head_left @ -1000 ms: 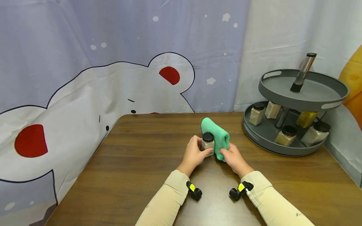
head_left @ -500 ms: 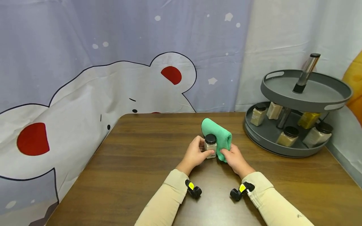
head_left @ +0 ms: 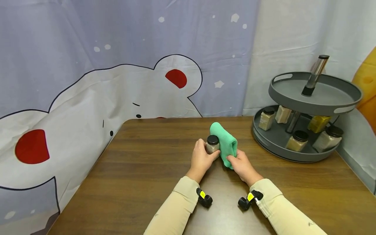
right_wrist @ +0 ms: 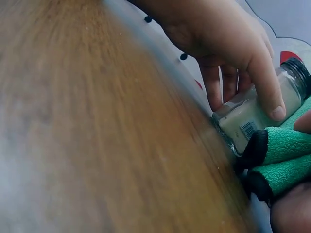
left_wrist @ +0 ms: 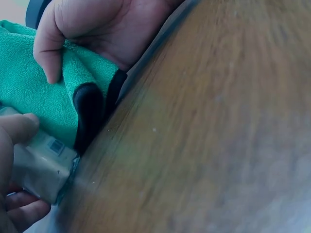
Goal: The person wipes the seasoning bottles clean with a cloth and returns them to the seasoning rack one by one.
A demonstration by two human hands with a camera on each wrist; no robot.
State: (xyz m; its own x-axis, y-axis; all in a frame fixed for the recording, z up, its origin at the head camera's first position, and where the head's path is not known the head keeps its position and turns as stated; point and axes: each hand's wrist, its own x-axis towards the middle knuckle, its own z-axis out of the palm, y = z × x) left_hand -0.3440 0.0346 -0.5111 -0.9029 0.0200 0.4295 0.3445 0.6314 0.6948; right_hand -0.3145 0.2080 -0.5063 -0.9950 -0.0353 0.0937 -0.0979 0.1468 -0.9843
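My left hand (head_left: 201, 160) grips a clear glass spice jar (head_left: 212, 148) with a black lid, thumb on one side and fingers on the other. Pale contents and a barcode label show on the jar (right_wrist: 252, 121) in the right wrist view. My right hand (head_left: 242, 165) pinches a folded green cloth (head_left: 225, 143), with the thumb over its near end. The cloth has dark edging (left_wrist: 90, 109) and lies against the jar's right side. In the left wrist view the jar (left_wrist: 43, 165) stands close over the tabletop, its upper part hidden by my left hand.
A grey two-tier turntable rack (head_left: 315, 104) stands at the right rear of the wooden table (head_left: 141, 182). Several spice jars sit on its lower tier (head_left: 279, 147), among them a black-lidded one (head_left: 297, 141) near the front. A patterned curtain (head_left: 123, 91) hangs behind the table.
My left hand and the jar have shifted slightly away from me and left along the cloth. My right hand keeps its hold on the cloth with little movement.
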